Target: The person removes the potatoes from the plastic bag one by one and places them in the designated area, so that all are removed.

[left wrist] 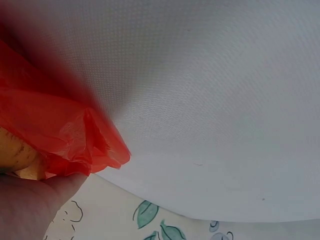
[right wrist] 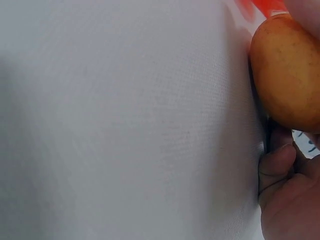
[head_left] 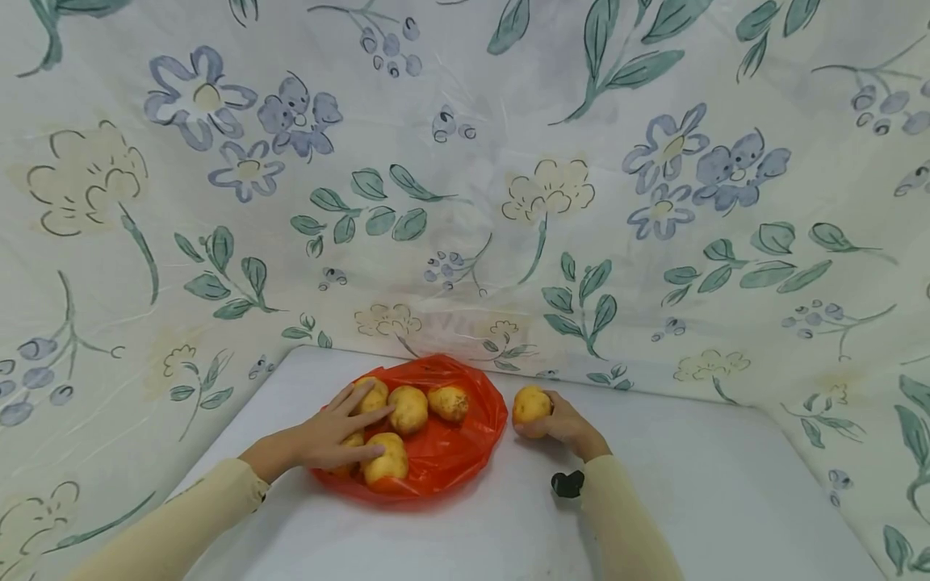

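Gripping one potato in the right hand near the worktop's far edge, just beside the red bag; resting the left hand, spread, on other potatoes inside it. Could send the gripped potato rolling toward that edge through a loose hold.

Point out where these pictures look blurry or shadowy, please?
Head view: soft light, potatoes and red bag fairly clear; left wrist view: the bag's upper edge smears into blur, grey shadow crossing the white tabletop; right wrist view: shadow darkens the tabletop beside the gripped potato, the bag's red blurred up top.
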A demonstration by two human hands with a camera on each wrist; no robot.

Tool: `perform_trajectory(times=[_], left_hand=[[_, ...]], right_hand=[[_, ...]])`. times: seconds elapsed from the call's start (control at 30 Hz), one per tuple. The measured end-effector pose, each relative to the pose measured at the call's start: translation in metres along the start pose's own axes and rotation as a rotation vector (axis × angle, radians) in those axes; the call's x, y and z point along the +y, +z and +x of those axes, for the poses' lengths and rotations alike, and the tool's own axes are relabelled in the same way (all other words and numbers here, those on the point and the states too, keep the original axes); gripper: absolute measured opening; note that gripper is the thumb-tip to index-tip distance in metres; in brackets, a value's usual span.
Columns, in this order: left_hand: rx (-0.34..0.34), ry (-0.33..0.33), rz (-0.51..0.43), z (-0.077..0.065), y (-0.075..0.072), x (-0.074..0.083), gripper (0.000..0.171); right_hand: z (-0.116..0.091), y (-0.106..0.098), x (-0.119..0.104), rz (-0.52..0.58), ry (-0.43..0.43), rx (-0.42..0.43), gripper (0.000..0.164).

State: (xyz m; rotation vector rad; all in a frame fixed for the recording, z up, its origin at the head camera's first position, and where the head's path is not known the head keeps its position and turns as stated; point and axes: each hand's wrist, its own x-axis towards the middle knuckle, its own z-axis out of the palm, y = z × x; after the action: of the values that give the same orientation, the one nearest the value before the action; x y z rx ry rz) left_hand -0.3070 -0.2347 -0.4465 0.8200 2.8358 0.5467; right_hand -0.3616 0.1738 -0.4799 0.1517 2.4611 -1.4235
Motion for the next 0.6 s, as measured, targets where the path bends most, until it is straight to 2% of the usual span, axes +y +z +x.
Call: perform_trajectory(times=[0.2, 0.33, 0.6], left_hand=[[0.003, 0.005, -0.007, -0.0007, -0.0007, 0.0009, 0.071], [-0.003, 0.002, -0.004, -0.001, -0.001, 0.0019, 0.071], [-0.005, -0.003, -0.012, -0.0009, -0.0017, 0.0045, 0.071]], right_hand=[[-0.0006, 0.0012, 0.0, 0.0, 0.001, 0.004, 0.099], [-0.0005, 0.0015, 0.0, 0.042, -0.021, -0.009, 0.103], [0.0032, 0.0024, 0.0025, 0.076, -0.041, -0.019, 0.102]])
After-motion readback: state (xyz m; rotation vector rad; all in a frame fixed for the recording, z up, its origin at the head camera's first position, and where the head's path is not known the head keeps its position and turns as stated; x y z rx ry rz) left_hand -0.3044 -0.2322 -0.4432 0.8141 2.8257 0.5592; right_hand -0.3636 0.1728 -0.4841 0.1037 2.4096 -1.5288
